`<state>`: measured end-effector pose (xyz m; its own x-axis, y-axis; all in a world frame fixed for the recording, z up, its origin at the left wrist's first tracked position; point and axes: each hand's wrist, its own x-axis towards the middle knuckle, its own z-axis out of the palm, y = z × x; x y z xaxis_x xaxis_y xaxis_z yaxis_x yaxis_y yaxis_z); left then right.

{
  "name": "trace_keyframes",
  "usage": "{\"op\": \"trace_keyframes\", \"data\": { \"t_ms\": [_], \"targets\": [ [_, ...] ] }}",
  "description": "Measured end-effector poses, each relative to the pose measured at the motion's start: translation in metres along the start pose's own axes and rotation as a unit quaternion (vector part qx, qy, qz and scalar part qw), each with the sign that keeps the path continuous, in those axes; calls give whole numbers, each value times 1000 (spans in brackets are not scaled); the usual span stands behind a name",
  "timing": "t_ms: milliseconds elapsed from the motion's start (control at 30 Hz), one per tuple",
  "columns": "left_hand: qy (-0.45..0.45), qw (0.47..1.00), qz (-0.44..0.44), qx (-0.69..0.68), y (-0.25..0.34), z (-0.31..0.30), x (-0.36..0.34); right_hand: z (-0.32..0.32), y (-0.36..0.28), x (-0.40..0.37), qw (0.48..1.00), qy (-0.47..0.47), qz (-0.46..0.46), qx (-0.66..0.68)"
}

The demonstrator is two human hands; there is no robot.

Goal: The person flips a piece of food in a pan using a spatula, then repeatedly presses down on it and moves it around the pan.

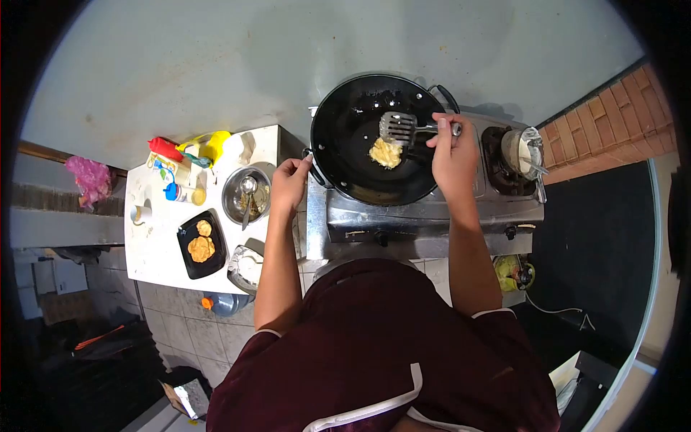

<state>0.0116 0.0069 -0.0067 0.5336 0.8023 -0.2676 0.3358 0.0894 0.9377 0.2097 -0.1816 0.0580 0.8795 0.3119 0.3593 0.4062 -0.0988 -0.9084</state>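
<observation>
A black two-handled wok (353, 173) sits on the stove in front of me. My left hand (291, 181) is closed on the wok's left handle. With my right hand (453, 155) I grip a slotted metal spatula (398, 129), its head low over the middle of the wok. Just below the spatula head, a pale yellow fritter (386, 153) lies on the dark wok bottom, which shines with oil. The wok's other handle (448, 99) sticks out at the upper right, untouched.
Left of the stove, a white table (155, 248) holds a steel bowl (229, 199) with a ladle, a black plate (188, 266) of browned fritters, and bottles and packets. A pot (520, 150) stands on the right burner. Below the table is a water jug (229, 304).
</observation>
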Motion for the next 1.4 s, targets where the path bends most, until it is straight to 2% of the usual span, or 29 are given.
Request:
{"op": "trace_keyframes", "data": {
  "t_ms": [167,300,433,500,833,1167,1300,1400],
  "targets": [
    [-10,1000,20,-19,-1,0,-1,21,5,-1,999,-14,-28,19],
    [-20,999,13,-28,-3,-1,-1,32,8,-5,998,-18,-62,-22],
    [-25,999,24,-27,-14,-2,1,39,10,-10,998,-20,-60,-4],
    [-17,999,32,-29,-17,-1,3,40,6,-13,997,-32,-55,-46],
    [-18,998,52,-33,-10,0,0,46,0,-28,999,-26,-38,-12],
    [-37,999,12,2,-8,-4,-1,45,1,-45,999,-11,-20,46],
    [-37,999,28,-20,-11,-3,1,39,0,-46,998,-6,-17,65],
    [-31,998,40,-26,-11,-2,3,36,3,-43,993,20,-49,102]
  ]
}}
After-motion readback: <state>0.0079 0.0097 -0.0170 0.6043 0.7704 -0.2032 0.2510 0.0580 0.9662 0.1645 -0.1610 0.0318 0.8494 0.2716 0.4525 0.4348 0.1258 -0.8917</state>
